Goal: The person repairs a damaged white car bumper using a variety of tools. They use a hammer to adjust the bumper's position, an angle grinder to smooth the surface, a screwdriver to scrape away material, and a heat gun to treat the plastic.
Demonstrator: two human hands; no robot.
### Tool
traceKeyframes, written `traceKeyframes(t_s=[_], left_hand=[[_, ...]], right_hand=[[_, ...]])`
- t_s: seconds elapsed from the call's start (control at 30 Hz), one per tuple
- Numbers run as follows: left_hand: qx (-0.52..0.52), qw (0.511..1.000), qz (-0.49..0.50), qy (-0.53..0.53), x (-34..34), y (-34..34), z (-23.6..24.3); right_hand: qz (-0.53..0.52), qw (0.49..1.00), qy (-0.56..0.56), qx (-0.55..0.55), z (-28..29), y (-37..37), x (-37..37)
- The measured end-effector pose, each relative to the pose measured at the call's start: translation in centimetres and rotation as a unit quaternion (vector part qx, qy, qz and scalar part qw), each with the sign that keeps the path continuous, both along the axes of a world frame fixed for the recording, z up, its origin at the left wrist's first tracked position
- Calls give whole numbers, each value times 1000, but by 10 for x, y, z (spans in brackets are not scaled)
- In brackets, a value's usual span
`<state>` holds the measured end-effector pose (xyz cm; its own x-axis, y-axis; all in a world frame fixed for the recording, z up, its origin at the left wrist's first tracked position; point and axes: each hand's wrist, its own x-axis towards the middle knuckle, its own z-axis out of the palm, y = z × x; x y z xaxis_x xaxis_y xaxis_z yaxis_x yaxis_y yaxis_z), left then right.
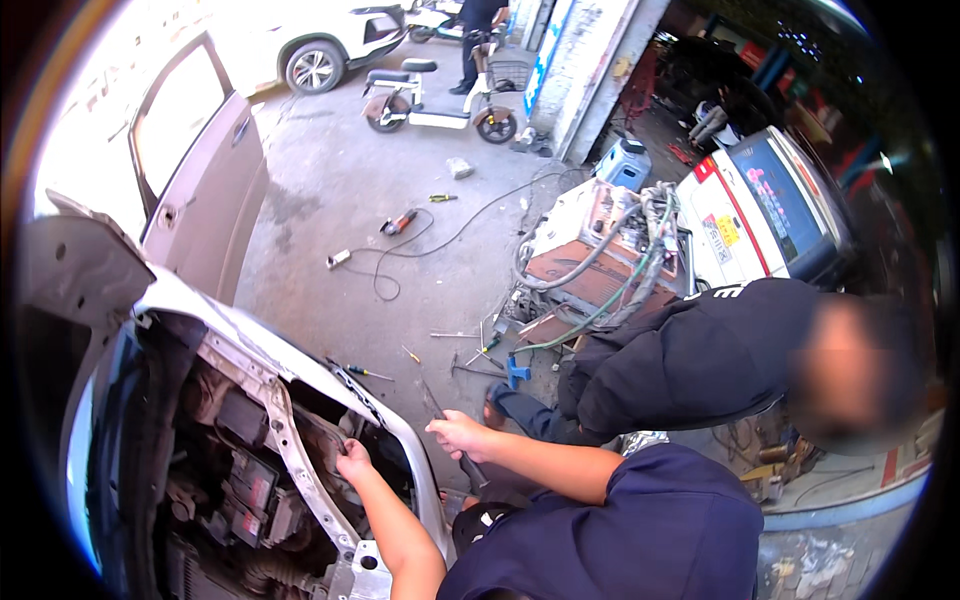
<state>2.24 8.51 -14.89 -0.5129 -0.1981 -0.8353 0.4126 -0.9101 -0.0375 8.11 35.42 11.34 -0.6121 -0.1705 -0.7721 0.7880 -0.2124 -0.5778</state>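
Note:
My right hand [458, 436] is closed around a long dark metal bar [472, 470], held slanting beside the white car's front fender [408, 440]. One end of the bar points up and away, and the other comes out below my fist. Over the open engine bay, my left hand [352, 461] is closed next to the inner edge of the fender; what its fingers pinch is too small to make out. A bare metal support strip [290, 430] runs along the bay beside that hand. Farther in sits a car battery [250, 485].
A person in black [690, 350] bends close at my right. Screwdrivers [368, 373], a blue-handled tool [517, 372] and an angle grinder [398, 222] with its cord lie on the ground. A welding machine [585, 265] with hoses stands beyond. The car door [205, 190] hangs open; an electric scooter [440, 110] stands farther off.

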Motion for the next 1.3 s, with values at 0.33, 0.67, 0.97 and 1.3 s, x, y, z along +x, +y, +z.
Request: traceKeyframes(t_s=[0.33, 0.67, 0.97, 1.3], left_hand=[[9, 996, -71, -57, -6, 24, 25], [-57, 995, -81, 10, -10, -47, 8], [-117, 990, -34, -65, 9, -36, 18], [-221, 957, 7, -186, 7, 25, 25]], right_hand=[[-242, 966, 80, -30, 65, 132, -9], [-452, 866, 7, -215, 0, 197, -80], [328, 922, 125, 162, 4, 150, -161], [668, 602, 319, 300, 19, 116, -306]])
